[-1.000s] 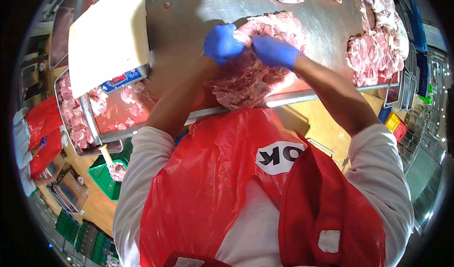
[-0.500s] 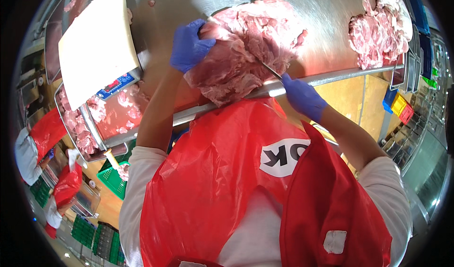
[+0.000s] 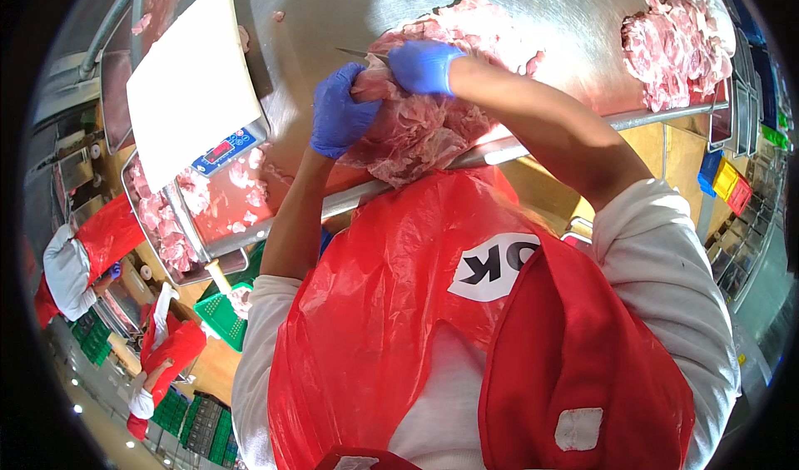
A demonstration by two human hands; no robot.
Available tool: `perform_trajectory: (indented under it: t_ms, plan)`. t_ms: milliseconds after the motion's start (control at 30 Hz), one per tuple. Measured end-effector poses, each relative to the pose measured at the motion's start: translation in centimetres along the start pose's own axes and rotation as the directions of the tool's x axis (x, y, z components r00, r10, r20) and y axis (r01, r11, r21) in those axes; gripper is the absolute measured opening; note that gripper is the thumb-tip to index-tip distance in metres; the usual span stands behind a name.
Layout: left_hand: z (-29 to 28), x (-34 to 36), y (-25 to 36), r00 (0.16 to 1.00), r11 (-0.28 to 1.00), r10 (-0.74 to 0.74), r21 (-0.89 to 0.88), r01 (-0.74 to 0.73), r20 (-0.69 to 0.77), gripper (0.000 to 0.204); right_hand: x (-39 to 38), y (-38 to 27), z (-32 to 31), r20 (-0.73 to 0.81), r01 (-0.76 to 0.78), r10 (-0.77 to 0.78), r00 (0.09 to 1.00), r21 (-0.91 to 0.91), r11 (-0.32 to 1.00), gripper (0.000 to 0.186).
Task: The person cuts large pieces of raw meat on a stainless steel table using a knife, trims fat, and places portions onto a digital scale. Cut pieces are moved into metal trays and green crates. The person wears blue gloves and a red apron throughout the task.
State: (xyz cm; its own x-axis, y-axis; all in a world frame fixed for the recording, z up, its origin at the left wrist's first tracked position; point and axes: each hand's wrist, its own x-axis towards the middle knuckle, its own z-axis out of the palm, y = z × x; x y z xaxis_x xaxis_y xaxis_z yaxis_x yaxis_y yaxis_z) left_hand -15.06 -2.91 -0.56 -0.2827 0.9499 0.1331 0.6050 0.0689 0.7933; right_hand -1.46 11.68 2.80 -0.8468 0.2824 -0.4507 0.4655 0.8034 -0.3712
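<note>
A large slab of raw pink meat (image 3: 424, 137) lies near the front edge of the steel table (image 3: 308, 29). My left hand (image 3: 337, 112), in a blue glove, grips the meat's upper left part. My right hand (image 3: 420, 68), gloved the same way, is closed on a knife (image 3: 354, 53) above the meat, its blade pointing left just beyond my left hand. Part of the handle is hidden in my fingers.
At left are a white board (image 3: 187, 79) on a blue scale (image 3: 233, 150) and a tray (image 3: 162, 229) of scraps. More meat (image 3: 674, 50) lies at right. A green basket (image 3: 220, 320), colored bins (image 3: 724, 183) and co-workers in red aprons (image 3: 100, 237) are beyond the table.
The knife appeared in my right hand half a second ago near the table's front; that hand has since moved up and left across the meat, turning the blade leftward. My left hand still grips the meat.
</note>
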Motion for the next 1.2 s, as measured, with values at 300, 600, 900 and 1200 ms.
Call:
perform_trajectory:
  t_ms: [300,600,900,1200]
  plan:
    - [-0.4,-5.4,-4.0,0.933,0.957,-0.261,-0.191,0.217,-0.249,0.023,-24.1,1.6,3.8,0.329,-0.394,0.316,0.89,0.205,0.896,0.024]
    - [3.0,-2.5,-8.8,0.819,0.791,-0.462,-0.576,0.207,-0.341,0.016,-9.2,6.1,10.0,-0.34,-0.032,0.383,0.859,0.711,0.703,0.022]
    - [3.8,-1.7,-9.7,0.808,0.68,-0.576,-0.477,0.556,0.121,0.02,-9.1,12.0,3.4,-0.474,-0.192,0.419,0.774,0.456,0.869,0.02]
    - [4.8,6.1,-5.0,0.517,0.953,-0.18,0.018,0.304,0.837,0.058,-20.0,6.1,12.3,-0.26,-0.341,0.469,0.844,0.414,0.844,0.021]
